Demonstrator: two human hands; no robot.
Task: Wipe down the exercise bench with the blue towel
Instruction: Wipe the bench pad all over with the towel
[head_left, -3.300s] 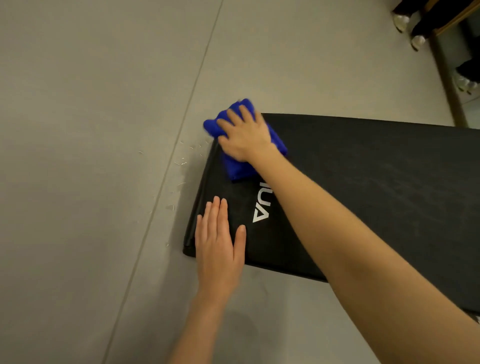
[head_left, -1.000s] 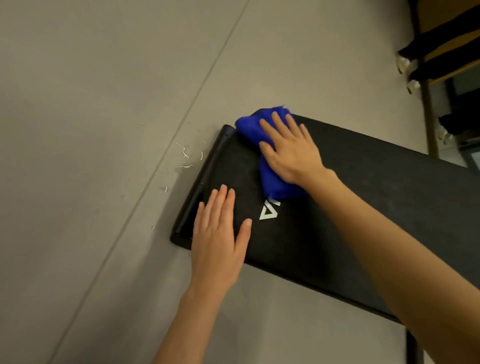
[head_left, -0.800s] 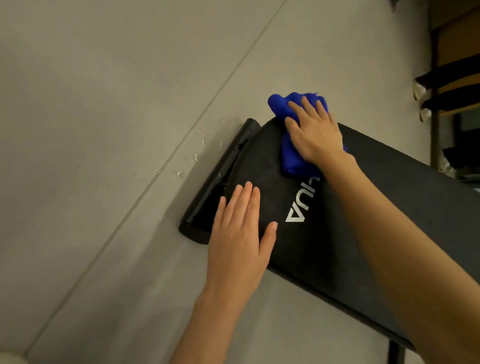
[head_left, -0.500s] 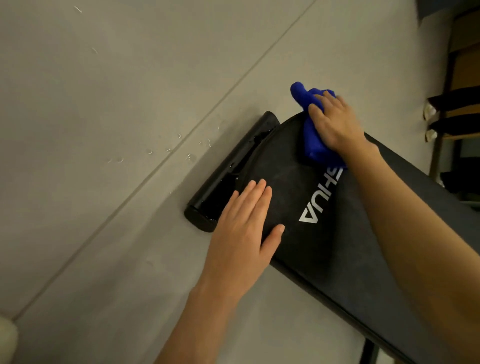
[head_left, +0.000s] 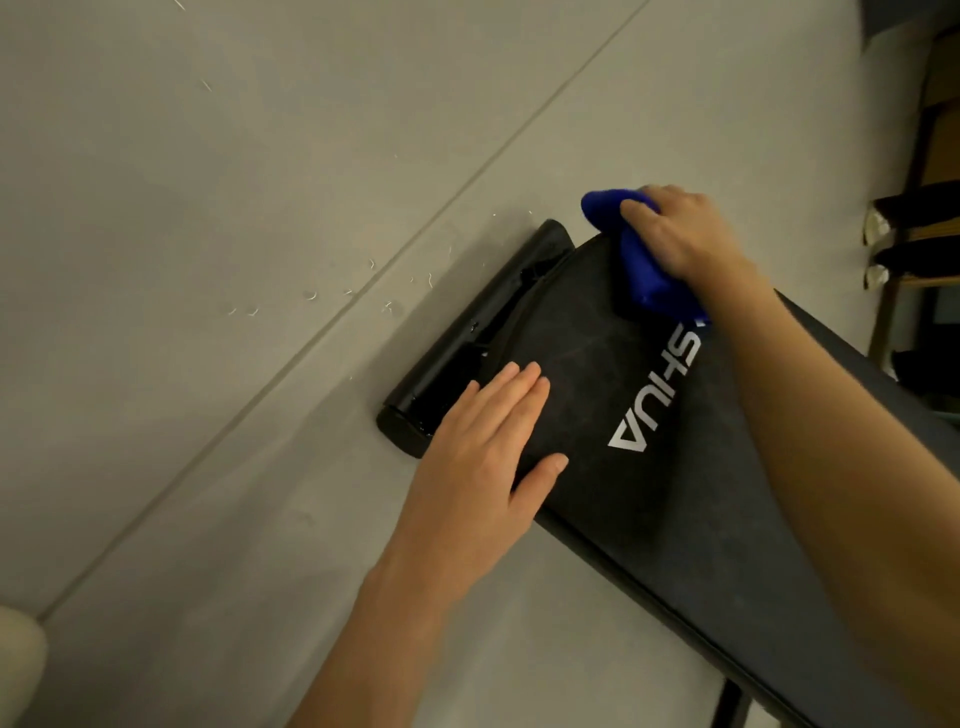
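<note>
fingers of right hand (head_left: 685, 239) curl round blue towel (head_left: 647, 283) on bench (head_left: 597, 374); left hand (head_left: 483, 452) fingers straight, resting there.

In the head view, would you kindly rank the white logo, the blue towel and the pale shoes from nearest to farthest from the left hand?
1. White logo, on the bench beside the left hand.
2. Blue towel, at the bench's far corner, gripped by the right hand.
3. Pale shoes, far right edge.

On far corner of bench pad (head_left: 717, 499): towel (head_left: 641, 275), under right hand (head_left: 685, 239). On near corner: left hand (head_left: 478, 447), flat. Left of pad's end: base bar (head_left: 462, 340).
</note>
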